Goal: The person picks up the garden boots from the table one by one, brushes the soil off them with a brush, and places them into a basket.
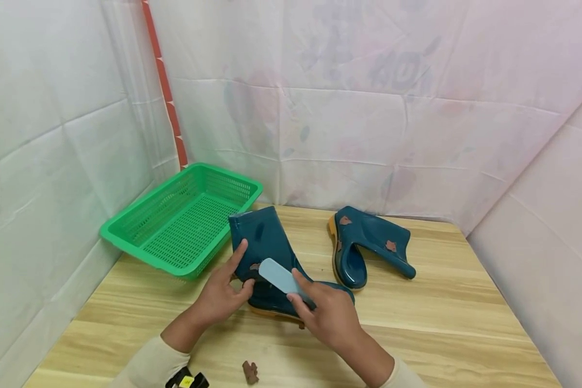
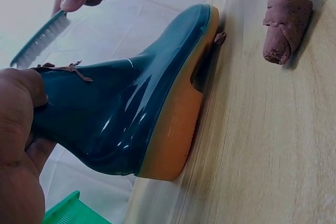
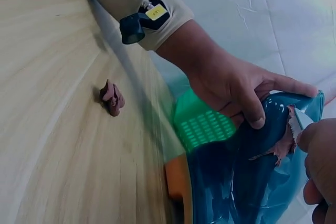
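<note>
Over the wood-grained table, a dark teal boot was held with its tan sole facing down, its shaft leaning up and to the left and its toe pointing right. The left hand gripped the shaft, thumb on the near face and index finger stretched along it. The right hand was closed around a brush with a flat blue-grey back and pale bristles, set at a ragged brown patch on the shaft; whether the bristles pressed on the patch or sat just above it could not be told for certain. A brown crumb lay beside the sole, and a larger brown lump rested on the table nearer the person. Beyond the toe, to the right, a second boot lay on its side, spotted with similar brown patches. Left of the held boot stood a green perforated basket, near the pale wall covering.
</note>
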The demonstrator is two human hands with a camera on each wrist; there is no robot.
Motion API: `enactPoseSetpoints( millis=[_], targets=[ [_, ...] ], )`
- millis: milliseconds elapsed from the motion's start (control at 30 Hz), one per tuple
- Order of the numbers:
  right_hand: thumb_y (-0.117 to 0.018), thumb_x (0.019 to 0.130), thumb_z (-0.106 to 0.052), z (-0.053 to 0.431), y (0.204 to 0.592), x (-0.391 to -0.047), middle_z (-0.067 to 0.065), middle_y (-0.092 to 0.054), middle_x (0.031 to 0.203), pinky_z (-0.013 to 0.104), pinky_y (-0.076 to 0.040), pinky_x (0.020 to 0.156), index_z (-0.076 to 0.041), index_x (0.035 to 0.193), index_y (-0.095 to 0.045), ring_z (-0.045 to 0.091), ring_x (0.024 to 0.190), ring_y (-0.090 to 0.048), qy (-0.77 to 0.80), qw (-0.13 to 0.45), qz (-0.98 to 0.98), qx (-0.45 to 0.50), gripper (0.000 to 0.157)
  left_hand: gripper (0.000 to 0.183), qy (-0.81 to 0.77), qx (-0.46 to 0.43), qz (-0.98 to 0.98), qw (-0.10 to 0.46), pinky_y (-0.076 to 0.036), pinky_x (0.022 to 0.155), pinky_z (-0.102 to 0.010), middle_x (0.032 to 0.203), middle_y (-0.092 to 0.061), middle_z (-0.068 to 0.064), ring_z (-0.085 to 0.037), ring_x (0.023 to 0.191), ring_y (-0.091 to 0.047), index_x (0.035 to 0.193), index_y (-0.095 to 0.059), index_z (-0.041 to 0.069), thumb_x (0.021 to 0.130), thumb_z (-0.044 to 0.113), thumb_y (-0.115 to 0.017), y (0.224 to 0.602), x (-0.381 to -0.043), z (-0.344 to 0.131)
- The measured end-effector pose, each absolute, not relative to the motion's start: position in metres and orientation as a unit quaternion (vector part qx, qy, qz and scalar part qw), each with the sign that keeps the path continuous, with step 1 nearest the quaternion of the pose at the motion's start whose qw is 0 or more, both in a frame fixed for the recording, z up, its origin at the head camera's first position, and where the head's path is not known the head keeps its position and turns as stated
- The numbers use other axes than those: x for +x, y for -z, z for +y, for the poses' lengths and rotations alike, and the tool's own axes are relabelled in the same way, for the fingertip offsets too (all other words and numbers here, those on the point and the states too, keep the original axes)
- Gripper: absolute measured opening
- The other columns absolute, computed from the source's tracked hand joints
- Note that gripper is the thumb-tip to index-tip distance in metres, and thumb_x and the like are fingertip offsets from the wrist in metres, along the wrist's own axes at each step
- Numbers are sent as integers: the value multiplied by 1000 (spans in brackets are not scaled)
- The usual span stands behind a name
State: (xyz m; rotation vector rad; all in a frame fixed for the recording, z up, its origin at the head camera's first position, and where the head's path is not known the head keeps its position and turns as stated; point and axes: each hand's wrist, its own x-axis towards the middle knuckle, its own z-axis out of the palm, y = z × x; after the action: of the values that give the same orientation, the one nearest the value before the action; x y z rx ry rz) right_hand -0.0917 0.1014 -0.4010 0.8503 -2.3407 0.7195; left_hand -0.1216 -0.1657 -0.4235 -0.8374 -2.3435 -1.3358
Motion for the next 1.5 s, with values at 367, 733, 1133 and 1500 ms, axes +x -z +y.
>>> enactPoseSetpoints(
  millis=[367, 733, 1133, 1500],
  targets=[
    [-73, 98, -32, 82, 398, -92, -3, -61, 68, 14, -30, 47, -8, 138, -66, -3, 51, -37, -277, 276, -848, 356, 47, 105, 461, -314, -809, 186, -54, 72, -40, 113, -66, -19, -20, 92, -61, 166, -18, 20, 82, -19, -68, 426, -125, -168],
    [-83, 88, -24, 100, 404, -90, -9, -56, 64, 18, -31, 49, -8, 135, -69, -2, 53, -40, -264, 256, -876, 311, 51, 98, 484, -284, -815, 142, -43, 53, -29, 107, -64, -21, 4, 47, -33, 166, -17, 20, 89, -13, -68, 422, -120, -166],
    [-70, 99, -36, 89, 401, -91, -7, -59, 67, 14, -33, 50, -7, 138, -66, -3, 54, -40, -297, 261, -854, 339, 48, 103, 456, -275, -829, 171, -56, 83, -48, 142, -53, -30, -22, 106, -62, 166, -17, 24, 86, -14, -70, 424, -120, -167],
    [-82, 89, -22, 101, 405, -91, -5, -62, 67, 19, -34, 49, -7, 136, -68, -3, 53, -43, -292, 236, -880, 291, 51, 98, 484, -282, -817, 136, -47, 63, -32, 140, -50, -32, 7, 46, -28, 166, -16, 22, 91, -12, -68, 424, -120, -167]
  ],
)
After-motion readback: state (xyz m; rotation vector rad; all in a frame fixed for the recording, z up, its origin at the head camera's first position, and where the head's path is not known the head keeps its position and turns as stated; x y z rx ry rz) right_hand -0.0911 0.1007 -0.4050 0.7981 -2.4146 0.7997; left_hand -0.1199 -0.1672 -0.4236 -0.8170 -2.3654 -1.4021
